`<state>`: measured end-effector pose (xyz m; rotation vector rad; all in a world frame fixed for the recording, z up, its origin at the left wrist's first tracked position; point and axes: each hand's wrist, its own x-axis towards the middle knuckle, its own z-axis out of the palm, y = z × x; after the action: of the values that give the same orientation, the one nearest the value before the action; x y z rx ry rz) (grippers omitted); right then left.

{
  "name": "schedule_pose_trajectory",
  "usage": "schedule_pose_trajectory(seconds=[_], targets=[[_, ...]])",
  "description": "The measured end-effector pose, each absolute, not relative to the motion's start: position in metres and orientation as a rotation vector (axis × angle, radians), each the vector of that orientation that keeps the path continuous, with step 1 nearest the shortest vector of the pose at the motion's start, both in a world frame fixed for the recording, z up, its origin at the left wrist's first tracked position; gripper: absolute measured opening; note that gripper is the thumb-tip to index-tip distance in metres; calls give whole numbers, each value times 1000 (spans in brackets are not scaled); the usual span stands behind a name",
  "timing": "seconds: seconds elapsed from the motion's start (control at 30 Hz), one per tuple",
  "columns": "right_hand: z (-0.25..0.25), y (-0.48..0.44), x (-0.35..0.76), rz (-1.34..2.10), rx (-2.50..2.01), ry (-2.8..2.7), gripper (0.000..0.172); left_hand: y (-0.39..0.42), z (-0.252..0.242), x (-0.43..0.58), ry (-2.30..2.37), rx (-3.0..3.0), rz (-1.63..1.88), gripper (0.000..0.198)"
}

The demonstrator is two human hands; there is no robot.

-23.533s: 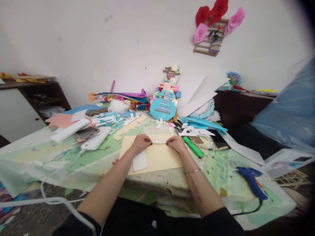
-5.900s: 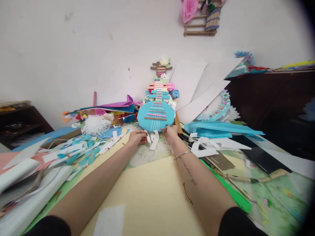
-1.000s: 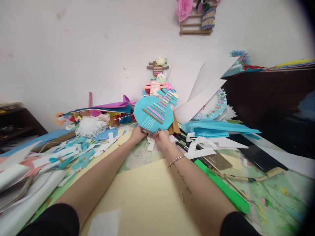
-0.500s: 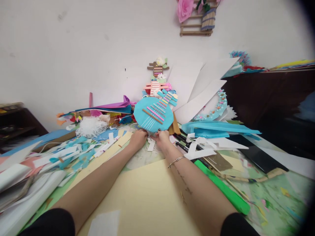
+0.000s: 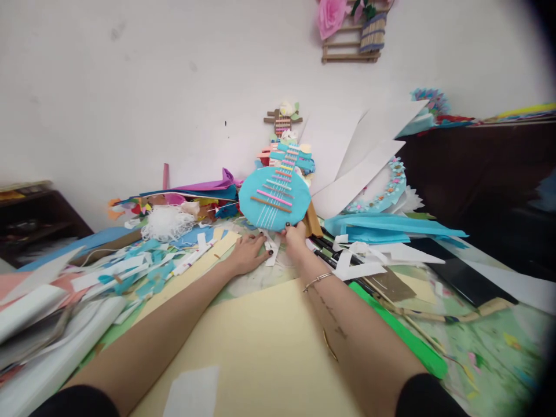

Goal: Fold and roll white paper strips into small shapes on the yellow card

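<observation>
A light-blue paper model of a lute (image 5: 259, 184) leans upright at the back, with white strings and coloured strips across its round body and neck. My right hand (image 5: 296, 238) pinches its lower edge, thumb in front and the other fingers mostly hidden. Just left of it, my left hand (image 5: 249, 255) lies on the table with its fingers extended, apart from the lute and beside a white paper scrap (image 5: 273, 246). Behind the lute stand similar small models, including a brown one (image 5: 282, 123) topped with a pale flower.
Cream card (image 5: 260, 330) covers the near table. Paper scraps (image 5: 152, 278) and a white string tangle (image 5: 167, 222) lie left. At right are a green strip (image 5: 399, 330), black pens (image 5: 324, 258), folded blue paper (image 5: 369, 226) and a dark flat panel (image 5: 460, 272). A white wall rises behind.
My left hand has let go of the lute's lower edge and come down onto the table with fingers spread. The lute has turned more upright, while my right hand keeps hold of its bottom.
</observation>
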<state>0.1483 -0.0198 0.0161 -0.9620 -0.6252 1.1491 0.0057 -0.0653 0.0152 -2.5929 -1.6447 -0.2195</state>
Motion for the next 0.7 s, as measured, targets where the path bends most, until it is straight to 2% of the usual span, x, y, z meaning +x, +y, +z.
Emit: schedule_pose_trajectory(seconds=[0.2,0.5,0.7], targets=[[7,-8,161,1002,-1144,-753,17,-68,18,2,-1618,-2629,-166,58],[3,-8,162,1012,-1328,-844,21,-79,23,9,-1624,-2465,-143,60],[4,-9,164,947,-1424,-870,25,-75,33,6,-1653,-2569,-339,43]])
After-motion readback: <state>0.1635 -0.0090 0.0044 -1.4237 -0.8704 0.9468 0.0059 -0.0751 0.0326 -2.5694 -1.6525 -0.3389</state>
